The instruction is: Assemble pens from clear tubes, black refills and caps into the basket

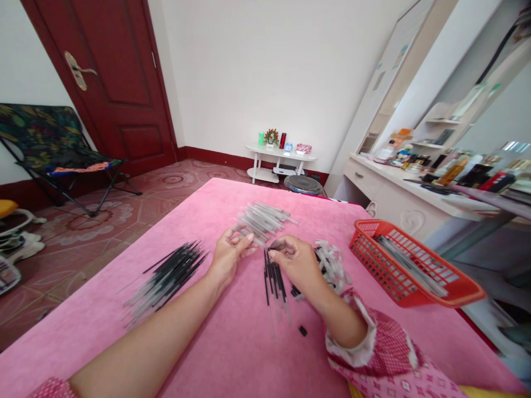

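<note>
Across a pink-covered table [232, 348], the following lie around two bare hands.

Left hand [232, 251]: palm partly turned up, thumb and fingers drawn near one another, at the near edge of a pile of translucent grey tubes [267, 217]; cannot tell whether a tube is held.

Right hand [296, 260]: thumb and fingertips closed on a small dark piece [271, 249], just above a small group of thin black rods [274, 279], these with pale, finer ends toward the wearer.

Left of the hands: one larger bundle of slender rods [176, 271], black toward the far end, translucent toward the near end, laid slantwise.

Beside the right wrist: a heap of short clear pieces [332, 262], some black ones among them, partly hidden by the arm.

Near the right forearm: one small black piece [303, 330], lying apart.

Right side: one red plastic basket [373, 276], openwork walls, containing long grey tubes [409, 265].

Beyond, at the wall: one white side table [263, 176], bearing a potted flower arrangement [271, 136].
</note>
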A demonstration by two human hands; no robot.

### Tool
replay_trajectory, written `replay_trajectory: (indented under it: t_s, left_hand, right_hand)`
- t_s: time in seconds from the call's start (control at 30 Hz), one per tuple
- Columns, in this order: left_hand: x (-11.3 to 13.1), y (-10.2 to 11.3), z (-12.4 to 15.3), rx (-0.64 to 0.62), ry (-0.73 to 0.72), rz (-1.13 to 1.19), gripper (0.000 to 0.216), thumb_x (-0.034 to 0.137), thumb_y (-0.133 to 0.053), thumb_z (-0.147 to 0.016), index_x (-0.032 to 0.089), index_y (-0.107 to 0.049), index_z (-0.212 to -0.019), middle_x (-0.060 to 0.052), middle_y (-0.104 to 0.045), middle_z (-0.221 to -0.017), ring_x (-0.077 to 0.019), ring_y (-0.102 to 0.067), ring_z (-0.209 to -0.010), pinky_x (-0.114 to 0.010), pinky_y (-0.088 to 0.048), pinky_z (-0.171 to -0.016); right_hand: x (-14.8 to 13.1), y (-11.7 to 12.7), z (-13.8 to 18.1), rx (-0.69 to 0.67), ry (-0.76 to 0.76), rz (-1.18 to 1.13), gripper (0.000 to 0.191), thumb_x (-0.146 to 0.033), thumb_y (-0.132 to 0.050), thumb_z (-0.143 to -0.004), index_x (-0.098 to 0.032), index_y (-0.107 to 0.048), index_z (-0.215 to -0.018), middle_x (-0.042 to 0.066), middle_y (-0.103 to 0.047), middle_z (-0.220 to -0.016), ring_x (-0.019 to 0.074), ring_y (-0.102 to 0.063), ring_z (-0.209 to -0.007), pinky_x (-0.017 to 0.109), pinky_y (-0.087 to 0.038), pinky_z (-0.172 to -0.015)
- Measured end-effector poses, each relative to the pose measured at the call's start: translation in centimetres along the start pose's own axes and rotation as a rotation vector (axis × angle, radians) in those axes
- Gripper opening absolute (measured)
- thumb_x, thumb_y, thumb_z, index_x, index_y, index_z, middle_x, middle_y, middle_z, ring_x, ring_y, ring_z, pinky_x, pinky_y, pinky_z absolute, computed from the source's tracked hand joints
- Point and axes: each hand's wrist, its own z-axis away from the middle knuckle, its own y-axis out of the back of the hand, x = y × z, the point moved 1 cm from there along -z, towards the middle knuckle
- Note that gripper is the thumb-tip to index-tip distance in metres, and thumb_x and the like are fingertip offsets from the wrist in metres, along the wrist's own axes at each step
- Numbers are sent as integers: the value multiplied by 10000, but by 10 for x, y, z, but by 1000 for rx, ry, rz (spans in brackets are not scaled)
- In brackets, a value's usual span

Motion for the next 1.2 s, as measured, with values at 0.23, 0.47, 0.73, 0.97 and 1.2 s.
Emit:
replay_trajectory:
  t_s: [0.23,0.47,0.73,0.97,1.2]
  left_hand:
    - [0,-4,5,-21,-61,-55,544,283,-753,-614,162,-503,-1081,15,-632,-662,-116,-642,-615,-228,-540,-611]
    - [0,-6,5,1,-86,-81,542,302,-752,-607,167,-498,-1066,22,-623,-651,-125,-641,-620,-244,-535,-613]
    - [1,-9,7,7,-112,-124,504,275,-736,-627,169,-484,-1051,46,-593,-629,-122,-634,-595,-249,-532,-612]
    - [3,-11,9,16,-129,-122,495,271,-741,-620,173,-486,-1033,59,-558,-615,-130,-635,-610,-261,-534,-620]
    - [4,-13,11,29,-152,-111,477,252,-741,-622,172,-480,-1013,48,-577,-650,-117,-633,-615,-243,-530,-624]
  right_hand:
    - [8,-2,2,33,51,21,70,-161,-552,-704,-164,-599,-755,20,-643,-693,131,-596,-625,238,-476,-610]
    - [4,-2,2,31,48,19,65,-144,-550,-698,-165,-598,-737,15,-637,-670,130,-593,-597,240,-479,-591]
    - [7,-1,4,53,76,49,50,-166,-561,-709,-165,-604,-735,26,-655,-701,141,-608,-631,247,-488,-609]
    - [6,-2,4,51,43,47,46,-165,-559,-701,-173,-596,-725,24,-650,-689,146,-608,-618,258,-493,-606]
    - [4,-3,4,62,-10,-27,23,-169,-556,-692,-165,-577,-700,14,-619,-640,141,-593,-571,250,-484,-564]
